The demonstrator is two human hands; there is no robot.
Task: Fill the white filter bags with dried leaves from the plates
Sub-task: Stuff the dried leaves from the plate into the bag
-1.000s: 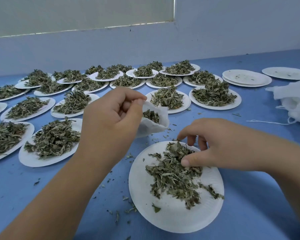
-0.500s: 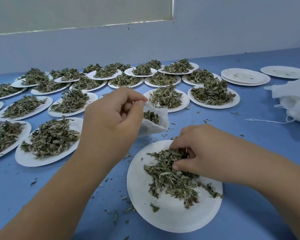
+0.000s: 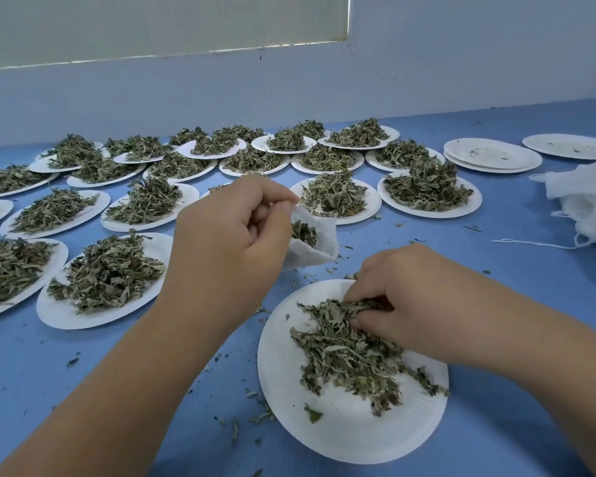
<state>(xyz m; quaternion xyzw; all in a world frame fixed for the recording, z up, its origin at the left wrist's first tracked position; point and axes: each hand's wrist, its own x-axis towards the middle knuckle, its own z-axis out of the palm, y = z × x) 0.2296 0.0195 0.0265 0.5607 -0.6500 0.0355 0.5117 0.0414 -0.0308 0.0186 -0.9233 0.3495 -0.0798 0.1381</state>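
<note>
2 hands are over the table [image 3: 83, 373]. The left hand [image 3: 227, 249] pinches the white bag [image 3: 312, 251] at its rim; the bag is just right of the thumb, leaves inside. The right hand [image 3: 403, 297] grips dried leaves [image 3: 344, 352] on the near plate [image 3: 341, 428].

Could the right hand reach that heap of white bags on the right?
Probably yes: the white bags lie on the right hand's side, nothing but table and a loose string between; it grips dried leaves now.
</note>
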